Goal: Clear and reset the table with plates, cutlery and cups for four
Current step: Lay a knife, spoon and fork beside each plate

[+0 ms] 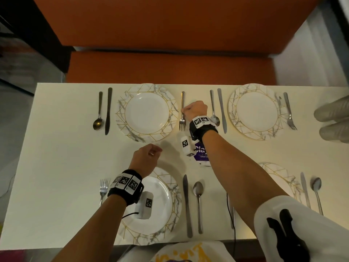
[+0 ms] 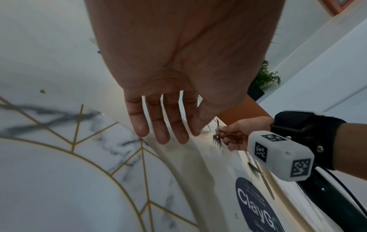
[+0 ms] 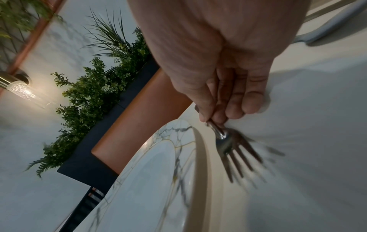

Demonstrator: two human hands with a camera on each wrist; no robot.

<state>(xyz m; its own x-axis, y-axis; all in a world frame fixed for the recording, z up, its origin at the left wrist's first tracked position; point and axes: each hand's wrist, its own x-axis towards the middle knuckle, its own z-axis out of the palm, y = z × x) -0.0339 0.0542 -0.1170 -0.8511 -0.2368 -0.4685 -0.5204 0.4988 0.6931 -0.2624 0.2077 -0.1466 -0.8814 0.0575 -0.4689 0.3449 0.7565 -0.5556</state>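
Note:
Four gold-lined marble plates stand on the white table point(image 1: 56, 148), each with cutlery beside it. My right hand point(image 1: 186, 110) pinches the handle of a fork point(image 1: 182, 121) just right of the far-left plate point(image 1: 122, 110). The fork point(image 3: 228, 141) has its tines low over the table, pointing toward me. My left hand point(image 1: 151, 154) hovers over bare table between the far-left plate and the near-left plate point(image 1: 175, 195), with its fingers point(image 2: 158, 125) relaxed and holding nothing. My right arm hides part of the near-right plate point(image 1: 279, 174).
A spoon point(image 1: 214, 110) and knife point(image 1: 221, 110) lie close to the right of my right hand, before the far-right plate point(image 1: 232, 110). A purple round sticker point(image 1: 201, 154) marks the table's middle. Pale translucent shapes point(image 1: 332, 120) sit at the right edge. An orange bench point(image 1: 170, 69) lies beyond.

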